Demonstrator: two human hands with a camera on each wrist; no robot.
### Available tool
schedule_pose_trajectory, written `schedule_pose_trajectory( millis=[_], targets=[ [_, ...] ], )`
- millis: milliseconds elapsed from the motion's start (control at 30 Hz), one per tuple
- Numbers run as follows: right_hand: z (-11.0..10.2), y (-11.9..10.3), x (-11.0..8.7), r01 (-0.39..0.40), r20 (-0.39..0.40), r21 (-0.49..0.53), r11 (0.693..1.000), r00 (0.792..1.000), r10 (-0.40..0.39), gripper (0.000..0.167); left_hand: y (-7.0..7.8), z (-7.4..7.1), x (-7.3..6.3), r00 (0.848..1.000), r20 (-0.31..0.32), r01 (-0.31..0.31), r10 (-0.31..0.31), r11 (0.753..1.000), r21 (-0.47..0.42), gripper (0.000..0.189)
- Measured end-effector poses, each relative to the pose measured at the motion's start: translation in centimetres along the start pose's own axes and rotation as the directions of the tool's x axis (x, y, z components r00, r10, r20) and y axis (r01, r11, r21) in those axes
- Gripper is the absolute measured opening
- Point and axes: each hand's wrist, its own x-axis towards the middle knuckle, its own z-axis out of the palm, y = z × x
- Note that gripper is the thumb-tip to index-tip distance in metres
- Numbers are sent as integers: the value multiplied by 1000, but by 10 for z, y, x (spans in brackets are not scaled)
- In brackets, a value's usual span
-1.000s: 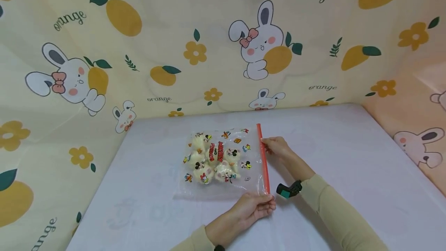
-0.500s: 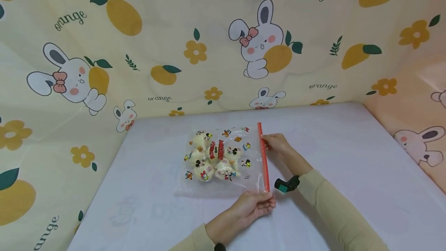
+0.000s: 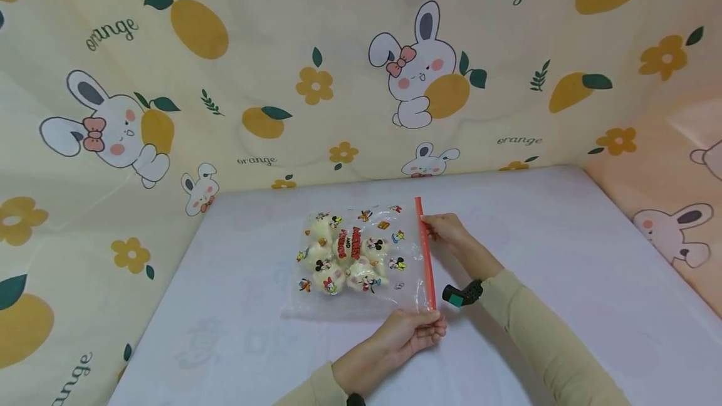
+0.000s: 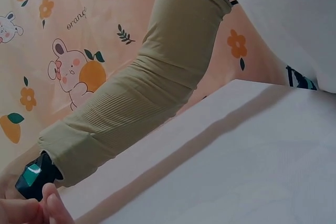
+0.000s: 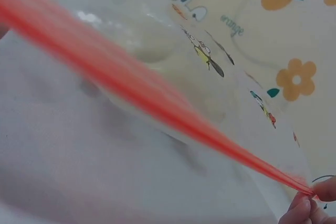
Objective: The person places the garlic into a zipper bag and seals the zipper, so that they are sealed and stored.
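Note:
A clear zip bag [image 3: 412, 284] printed with cartoon figures lies on the table, a red zip strip [image 3: 425, 252] along its right edge. Several pale, rounded lumps [image 3: 329, 277] show through the plastic; their exact kind is unclear. At the strip's near end, my left hand [image 3: 397, 340] pinches the bag's corner between thumb and fingers. Farther up the same strip, my right hand [image 3: 449, 235] pinches it near the far end. In the right wrist view the red strip [image 5: 157, 95] runs taut to the pinching fingertips [image 5: 299, 211]. Some left-hand fingers [image 4: 55, 205] appear in the left wrist view.
A white table [image 3: 225, 268] extends around the bag on all sides. Behind it and at both sides hangs a cream cloth [image 3: 350, 30] printed with rabbits and oranges. A black wrist device [image 3: 462, 294] sits on the right wrist.
My right hand has shifted slightly toward the far end of the red strip. My left hand keeps its pinch at the near corner, and the bag lies almost unchanged.

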Motion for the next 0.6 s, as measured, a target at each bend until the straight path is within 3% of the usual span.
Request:
schedule_pose_trajectory(
  millis=[267, 600],
  targets=[
    [1, -1, 3, -24, -11, 43, 999, 1000, 25, 43, 2, -1, -2, 999, -10, 33, -33, 999, 6, 26],
    [2, -3, 6, -11, -8, 81, 997, 1000, 11, 40, -1, 0, 1, 1000, -4, -12, 12, 1000, 15, 21]
  ],
)
